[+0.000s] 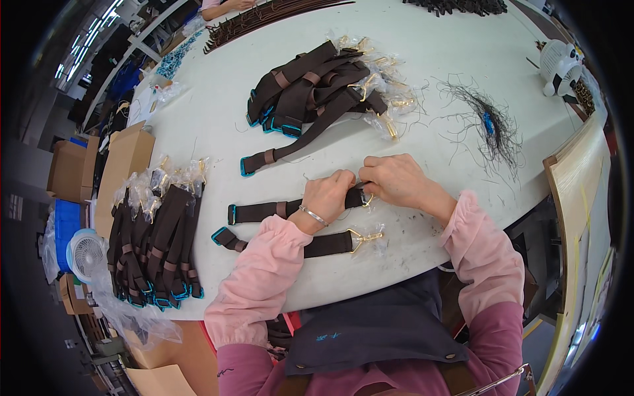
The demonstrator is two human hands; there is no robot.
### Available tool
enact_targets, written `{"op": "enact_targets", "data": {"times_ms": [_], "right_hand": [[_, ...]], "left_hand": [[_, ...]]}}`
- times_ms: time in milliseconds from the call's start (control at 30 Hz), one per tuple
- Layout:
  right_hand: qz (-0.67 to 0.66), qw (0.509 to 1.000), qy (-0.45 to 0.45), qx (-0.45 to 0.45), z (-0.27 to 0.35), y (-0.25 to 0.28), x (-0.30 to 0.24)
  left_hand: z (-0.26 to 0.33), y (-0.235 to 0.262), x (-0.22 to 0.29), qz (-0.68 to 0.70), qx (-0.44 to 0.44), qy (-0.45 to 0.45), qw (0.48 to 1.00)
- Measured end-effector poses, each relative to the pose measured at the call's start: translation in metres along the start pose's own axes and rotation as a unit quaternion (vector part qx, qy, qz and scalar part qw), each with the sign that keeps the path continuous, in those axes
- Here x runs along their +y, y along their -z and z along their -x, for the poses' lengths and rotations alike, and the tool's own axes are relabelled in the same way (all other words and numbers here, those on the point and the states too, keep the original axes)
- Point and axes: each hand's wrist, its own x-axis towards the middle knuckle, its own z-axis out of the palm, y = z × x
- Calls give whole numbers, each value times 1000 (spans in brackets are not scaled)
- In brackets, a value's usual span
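A dark brown webbing strap (257,212) lies across the table in front of me, with a blue-wrapped buckle at its left end and a brown keeper loop. My left hand (328,196) is closed on this strap near its right end. At that same end my right hand (395,179) pinches, thumb and fingers together, just above a gold hook (368,199). The fingers partly hide what they grip. Nearer to me lies a second dark strap (330,244) with a gold hook in clear film, partly under my left forearm.
A heap of similar straps (317,86) lies farther back, and another stack (155,244) hangs over the left edge. Loose dark threads (489,125) lie at right near a white fan (560,66). Cardboard boxes (125,171) stand at left. At the far edge is another person's hand (231,5).
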Motion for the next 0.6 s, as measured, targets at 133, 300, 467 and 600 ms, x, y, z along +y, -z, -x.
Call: {"op": "enact_targets", "data": {"times_ms": [133,300,467,600], "right_hand": [[-9,1000,-6,4,1,0,-1],[-11,1000,-7,-9,-1,3,-4],[-18,1000,-11,-22,-5,0,-3],[-33,999,-12,-20,-4,-2,-1]], "left_hand": [[-1,2,0,21,2,14,1000],[1,1,-1,41,-5,28,999],[-1,4,4,119,12,49,992],[-1,3,2,195,40,52,979]]}}
